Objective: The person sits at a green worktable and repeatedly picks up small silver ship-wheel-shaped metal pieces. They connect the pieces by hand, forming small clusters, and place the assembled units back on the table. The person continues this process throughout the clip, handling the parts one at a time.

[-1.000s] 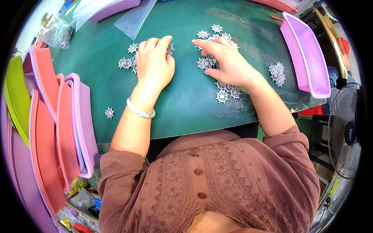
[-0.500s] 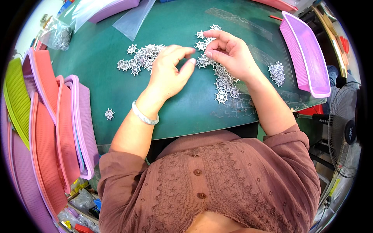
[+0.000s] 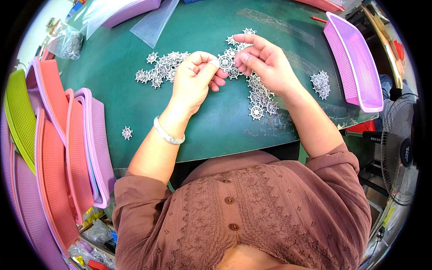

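Note:
My left hand (image 3: pixel 198 76) is closed, with a silver ship's-wheel charm (image 3: pixel 225 63) pinched between thumb and fingertips. Just right of that charm is my right hand (image 3: pixel 268 65). Its forefinger stretches out away from the thumb, and its other fingers curl beside the charm; I see nothing held in it. Under and below the right hand runs a loose pile of similar charms (image 3: pixel 257 96), partly hidden by it. Another heap of charms (image 3: pixel 157 71) lies left of my left hand.
A small cluster of charms (image 3: pixel 321 84) lies near a purple basket (image 3: pixel 357 67) at the right. One stray charm (image 3: pixel 127 132) is at the left. Stacked plastic baskets (image 3: pixel 54 166) line the left edge. A clear bag (image 3: pixel 155 22) lies on the green table (image 3: pixel 207 135); a fan (image 3: pixel 398 150) stands right.
The left hand has turned slightly and closed its thumb and fingers on a charm, now held up between the hands. The right hand has shifted only slightly.

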